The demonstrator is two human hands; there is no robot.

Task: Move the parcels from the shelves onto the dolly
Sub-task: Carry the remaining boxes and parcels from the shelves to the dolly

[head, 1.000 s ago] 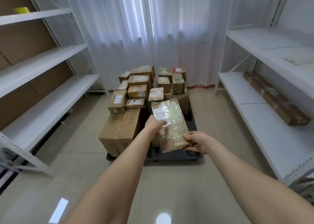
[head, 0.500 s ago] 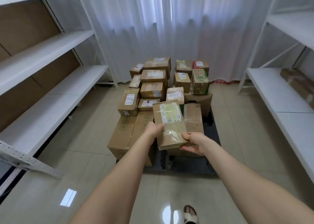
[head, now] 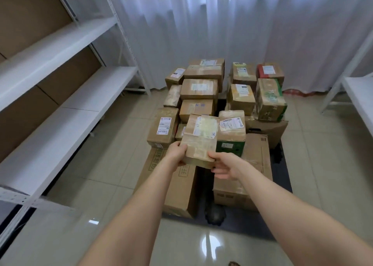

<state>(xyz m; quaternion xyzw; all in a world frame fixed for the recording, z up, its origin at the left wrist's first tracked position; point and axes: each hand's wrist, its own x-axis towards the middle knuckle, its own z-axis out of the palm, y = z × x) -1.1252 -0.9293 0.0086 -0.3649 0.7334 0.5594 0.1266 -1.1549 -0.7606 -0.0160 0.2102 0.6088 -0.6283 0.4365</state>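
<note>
A flat cardboard parcel wrapped in clear tape, with a white label, is held out over the loaded dolly. My left hand grips its near left corner. My right hand holds its near right edge from below, thumb on top. The parcel hovers over the left large carton, between a labelled brown box and a green-sided box. Several small taped parcels are stacked on the dolly behind it.
White metal shelves line the left wall, bare in view. Another white shelf stands at the right edge. A white curtain hangs behind the dolly. Glossy tiled floor surrounds it.
I have stepped closer to the dolly. Both hands have carried the flat parcel forward and to the left, over the stacked boxes. The grip is unchanged.
</note>
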